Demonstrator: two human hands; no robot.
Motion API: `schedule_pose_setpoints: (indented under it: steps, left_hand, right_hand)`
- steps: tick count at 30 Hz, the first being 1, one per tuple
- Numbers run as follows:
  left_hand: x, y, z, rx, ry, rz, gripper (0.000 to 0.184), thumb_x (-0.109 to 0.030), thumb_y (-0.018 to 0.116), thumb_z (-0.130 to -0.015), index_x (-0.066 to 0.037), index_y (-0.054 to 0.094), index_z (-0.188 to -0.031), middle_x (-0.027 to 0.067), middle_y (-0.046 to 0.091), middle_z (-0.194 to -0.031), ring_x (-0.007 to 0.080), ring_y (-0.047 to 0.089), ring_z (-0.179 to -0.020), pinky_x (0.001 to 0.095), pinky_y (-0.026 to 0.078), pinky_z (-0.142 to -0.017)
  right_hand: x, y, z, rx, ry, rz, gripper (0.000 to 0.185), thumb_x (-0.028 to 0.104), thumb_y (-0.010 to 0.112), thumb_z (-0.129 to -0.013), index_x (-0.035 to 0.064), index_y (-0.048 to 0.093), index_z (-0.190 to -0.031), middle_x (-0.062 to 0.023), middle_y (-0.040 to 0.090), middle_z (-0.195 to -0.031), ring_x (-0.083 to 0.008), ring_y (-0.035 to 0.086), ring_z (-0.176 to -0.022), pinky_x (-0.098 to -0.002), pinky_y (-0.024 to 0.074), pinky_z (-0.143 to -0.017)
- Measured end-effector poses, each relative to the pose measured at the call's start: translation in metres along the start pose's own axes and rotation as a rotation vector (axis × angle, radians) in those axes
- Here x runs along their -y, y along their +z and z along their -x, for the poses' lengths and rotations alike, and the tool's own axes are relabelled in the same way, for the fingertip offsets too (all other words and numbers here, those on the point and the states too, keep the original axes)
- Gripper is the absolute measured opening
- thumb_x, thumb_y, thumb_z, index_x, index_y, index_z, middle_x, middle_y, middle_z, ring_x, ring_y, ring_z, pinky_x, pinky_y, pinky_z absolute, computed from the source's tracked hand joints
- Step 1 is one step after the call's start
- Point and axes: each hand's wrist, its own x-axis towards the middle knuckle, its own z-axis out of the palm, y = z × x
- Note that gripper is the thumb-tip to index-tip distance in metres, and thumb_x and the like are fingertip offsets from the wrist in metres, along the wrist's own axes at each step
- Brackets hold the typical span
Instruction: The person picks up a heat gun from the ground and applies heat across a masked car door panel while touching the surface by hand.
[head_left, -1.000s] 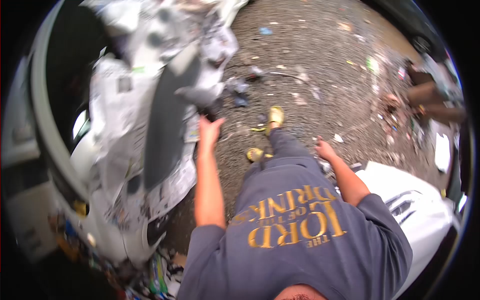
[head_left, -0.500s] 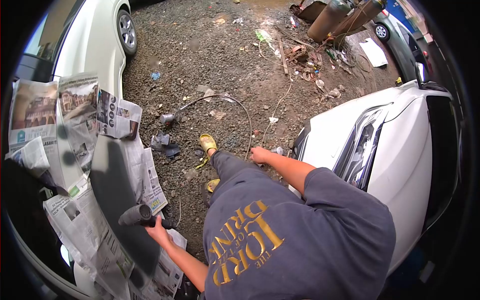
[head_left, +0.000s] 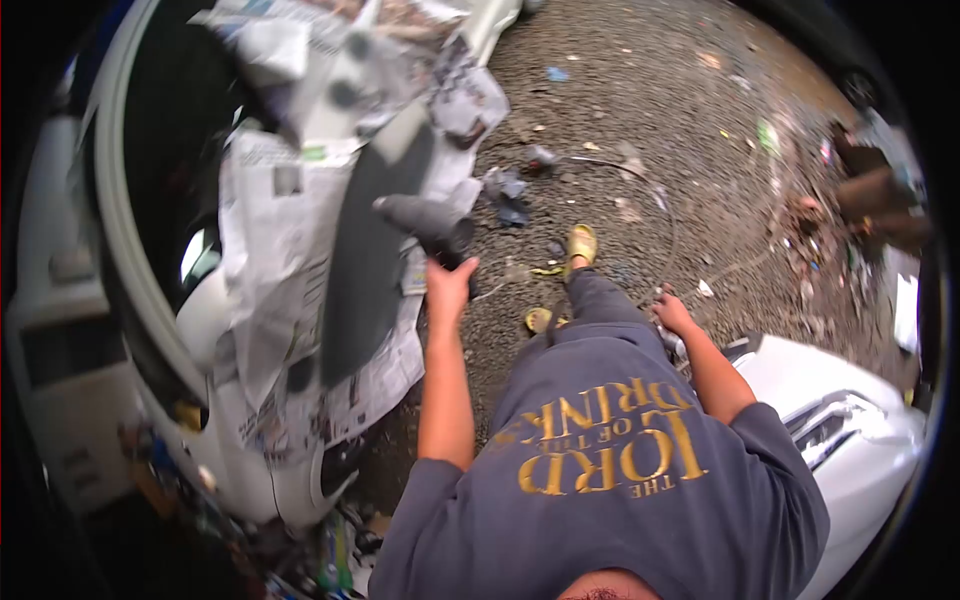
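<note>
In the head view my left hand (head_left: 447,290) is closed round the handle of a dark grey hair dryer (head_left: 425,220). Its narrower end points left over a grey, primer-like patch of car body (head_left: 365,270), apart from it as far as I can tell. Newspaper sheets (head_left: 265,190) cover the bodywork round that patch. My right hand (head_left: 672,312), lower and to the right, has its fingers curled at the end of a thin dark hose (head_left: 672,225) that arcs over the gravel. A silvery item (head_left: 672,342) shows beside this hand; whether I touch it is unclear.
A white car's front (head_left: 850,410) stands close on my right. Gravel ground (head_left: 620,90) holds scraps, dark debris (head_left: 507,195) and a small grey cylinder (head_left: 541,157). Brown gas cylinders (head_left: 880,200) lean at far right. Clutter (head_left: 330,560) lies at lower left.
My view has swung left and turned, so the papered car sits nearer the middle. The hair dryer is now higher in the view, over the grey patch. Both hands keep their grip.
</note>
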Motion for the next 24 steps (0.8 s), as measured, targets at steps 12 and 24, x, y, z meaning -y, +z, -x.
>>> schedule_pose_setpoints:
  steps: [12,24]
  left_hand:
    - [0.035,-0.058,0.071,-0.181,-0.180,0.106,0.066,0.002,0.075,-0.072,0.001,0.050,-0.133,0.0120,0.063,-0.119,0.0237,0.059,-0.109,0.0354,0.046,-0.098]
    - [0.118,-0.125,0.163,-0.489,-0.370,0.186,0.051,0.000,0.075,-0.071,-0.002,0.058,-0.119,0.0068,0.067,-0.104,0.0194,0.062,-0.091,0.0328,0.049,-0.086]
  right_hand:
    - [-0.002,0.004,-0.015,0.088,-0.092,0.125,0.039,0.026,0.066,-0.086,-0.0044,0.065,-0.110,-0.0269,0.067,-0.111,-0.0401,0.063,-0.109,-0.0447,0.0484,-0.094]
    - [0.046,0.002,-0.031,0.149,-0.225,0.268,0.039,0.029,0.064,-0.087,-0.0023,0.066,-0.111,-0.0240,0.070,-0.105,-0.0367,0.067,-0.103,-0.0432,0.0500,-0.091]
